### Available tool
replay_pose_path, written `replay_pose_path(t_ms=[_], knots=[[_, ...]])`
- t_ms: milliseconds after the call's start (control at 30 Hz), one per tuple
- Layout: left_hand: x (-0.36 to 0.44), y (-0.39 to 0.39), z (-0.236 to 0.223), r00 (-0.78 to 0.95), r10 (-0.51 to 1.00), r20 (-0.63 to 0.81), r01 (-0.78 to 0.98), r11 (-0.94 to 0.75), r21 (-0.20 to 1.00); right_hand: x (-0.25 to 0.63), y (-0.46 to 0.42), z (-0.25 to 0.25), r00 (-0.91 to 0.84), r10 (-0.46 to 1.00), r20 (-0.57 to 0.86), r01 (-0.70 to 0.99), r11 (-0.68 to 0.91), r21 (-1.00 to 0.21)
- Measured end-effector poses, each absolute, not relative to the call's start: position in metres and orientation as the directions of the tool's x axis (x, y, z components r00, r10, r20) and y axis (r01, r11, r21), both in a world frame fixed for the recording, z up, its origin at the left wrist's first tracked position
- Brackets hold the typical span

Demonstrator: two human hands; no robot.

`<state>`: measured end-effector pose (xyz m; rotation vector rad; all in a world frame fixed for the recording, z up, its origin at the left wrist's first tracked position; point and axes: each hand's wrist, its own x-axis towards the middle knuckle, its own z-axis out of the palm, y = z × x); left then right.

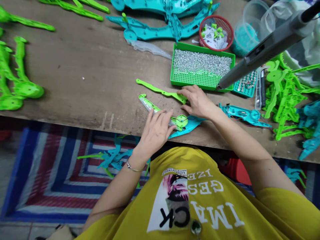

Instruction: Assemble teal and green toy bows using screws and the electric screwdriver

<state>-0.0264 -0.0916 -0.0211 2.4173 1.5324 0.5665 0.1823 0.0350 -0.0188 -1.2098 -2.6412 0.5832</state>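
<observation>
Two grips at work near the front edge of a worn wooden surface [75, 66]. Left grip [155, 131] arched over a lime-green plastic arm [156, 109], fingers [165, 120] lying across it near a round hub [182, 121], closure hidden by the back of the hand, tightness impossible to tell. Long axis of that arm slanting from upper left down toward the front edge and the person's right, hub end closest to the right grip, left grip the nearer of the two and directly above it. Silvery strip [148, 107] along the arm's length, partly under the palm. Teal plastic piece [191, 125] just under the hub, its tip angled toward the front edge. Right grip [196, 101] spread wide and flat, fingertips [183, 90] touching the end of a second lime-green arm [160, 89], that arm lying just beyond the first, roughly alongside it. Green tray of small silver fasteners [197, 87] just past the right grip, toward the far edge; grey electric screwdriver [265, 55] above the surface's right side, its tip beside the tray's corner. Teal part with red and black wires [246, 115] off to the right, a pile of green frames [282, 96] along the right edge.
</observation>
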Motion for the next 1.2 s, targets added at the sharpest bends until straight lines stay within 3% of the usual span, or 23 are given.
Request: replay_pose_path(t_ms=[400,600,900,1200], knots=[[-0.029,-0.093,-0.030,0.328,0.897,0.297,0.786,-0.433,0.440,0.208,0.011,0.013,-0.607,0.788,0.101,0.592,0.533,-0.605],[-0.043,-0.097,-0.036,0.163,0.901,0.401,0.808,-0.355,0.469,0.223,-0.019,0.023,-0.541,0.832,0.122,0.582,0.475,-0.660],[-0.053,-0.097,-0.033,-0.043,0.894,0.446,0.822,-0.223,0.524,0.202,-0.045,0.017,-0.545,0.837,0.048,0.564,0.408,-0.718],[-0.044,-0.095,-0.039,0.047,0.905,0.422,0.813,-0.280,0.510,0.192,-0.049,0.012,-0.581,0.811,-0.069,0.605,0.374,-0.703]])
